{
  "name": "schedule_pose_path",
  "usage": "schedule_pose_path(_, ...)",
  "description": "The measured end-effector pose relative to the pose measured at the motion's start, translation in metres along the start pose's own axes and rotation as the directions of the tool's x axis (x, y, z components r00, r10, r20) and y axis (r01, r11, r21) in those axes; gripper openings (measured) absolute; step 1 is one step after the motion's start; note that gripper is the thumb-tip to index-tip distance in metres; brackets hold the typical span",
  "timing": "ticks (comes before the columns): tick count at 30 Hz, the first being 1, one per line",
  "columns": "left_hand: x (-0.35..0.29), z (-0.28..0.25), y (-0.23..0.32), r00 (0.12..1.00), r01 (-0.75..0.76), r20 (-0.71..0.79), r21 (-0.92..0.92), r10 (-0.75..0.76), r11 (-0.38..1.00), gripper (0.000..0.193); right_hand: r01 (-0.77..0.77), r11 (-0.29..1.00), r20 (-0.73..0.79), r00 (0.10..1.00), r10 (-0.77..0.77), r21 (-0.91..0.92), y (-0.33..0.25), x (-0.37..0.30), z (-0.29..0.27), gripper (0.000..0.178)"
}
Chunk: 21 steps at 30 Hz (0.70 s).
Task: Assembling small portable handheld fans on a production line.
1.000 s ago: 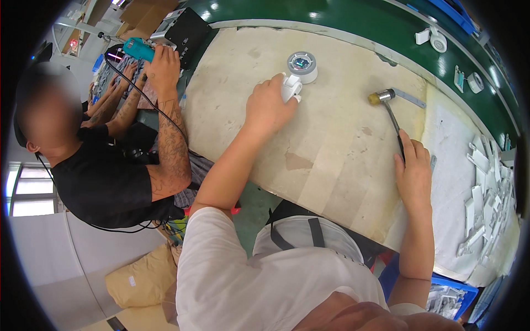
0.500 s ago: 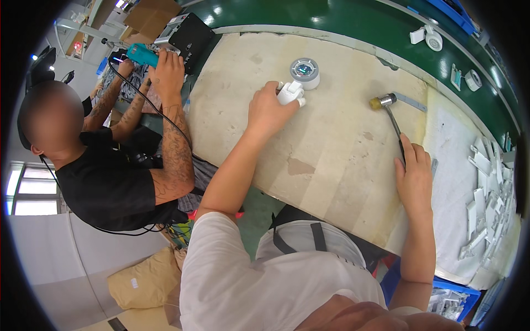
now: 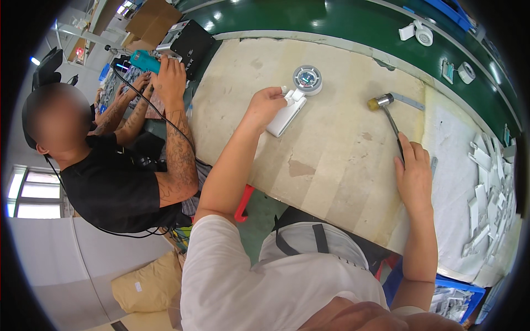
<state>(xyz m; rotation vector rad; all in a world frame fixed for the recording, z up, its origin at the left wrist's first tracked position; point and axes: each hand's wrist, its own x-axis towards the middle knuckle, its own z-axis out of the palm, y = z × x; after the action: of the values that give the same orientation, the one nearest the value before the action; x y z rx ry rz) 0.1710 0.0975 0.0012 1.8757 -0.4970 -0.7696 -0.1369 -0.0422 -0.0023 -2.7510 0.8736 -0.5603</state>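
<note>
A white device with a flat oblong body (image 3: 287, 117) and a round grey-rimmed head (image 3: 307, 80) lies on the worktable, joined by a short white neck. My left hand (image 3: 266, 107) pinches it near the neck, with white covers on its fingertips; part of the body is hidden behind the hand. Farther right, my right hand (image 3: 415, 179) is closed round the dark handle of a small mallet (image 3: 381, 102). The mallet's yellow-and-metal head rests on the table, close to a flat grey metal strip (image 3: 408, 101).
Loose white parts (image 3: 486, 201) are heaped on a pale mat at the right. Below them stands a blue bin (image 3: 469, 300). A co-worker (image 3: 118, 176) at the left holds a teal power tool (image 3: 144, 60) beside a black box. Similar round-headed devices (image 3: 423, 34) lie on the green surface beyond.
My left hand has shifted slightly left, and the device's oblong body now shows, stretching toward me. The round head sits a little farther right. My right hand and the mallet have hardly moved.
</note>
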Motion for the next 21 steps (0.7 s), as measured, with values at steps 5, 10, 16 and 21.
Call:
schedule_pose_path(5, -0.0054, 0.0027, 0.0041, 0.999, -0.023, -0.041, -0.039, 0.021, 0.999, 0.047, 0.003, 1.0, -0.004, 1.0, -0.003, 0.005, 0.0002, 0.0008, 0.0007, 0.052)
schedule_pose_path(10, 0.0006, 0.0005, -0.0022, 1.0, -0.017, -0.019, -0.053, 0.016, 0.998, 0.048, 0.0, 1.0, 0.006, 1.0, 0.0, 0.009, 0.0002, 0.0007, -0.001, 0.052)
schedule_pose_path(16, -0.0007, 0.0004, -0.0021, 1.0, -0.017, -0.026, -0.008, 0.017, 1.0, 0.05, 0.001, 1.0, 0.003, 1.0, -0.001, 0.0, -0.0007, 0.0007, -0.0005, 0.052)
schedule_pose_path(21, -0.0023, 0.0005, -0.001, 1.0, -0.019, -0.017, 0.0, 0.019, 1.0, 0.051, -0.005, 1.0, 0.011, 1.0, 0.005, -0.007, -0.0008, 0.0005, -0.0007, 0.052)
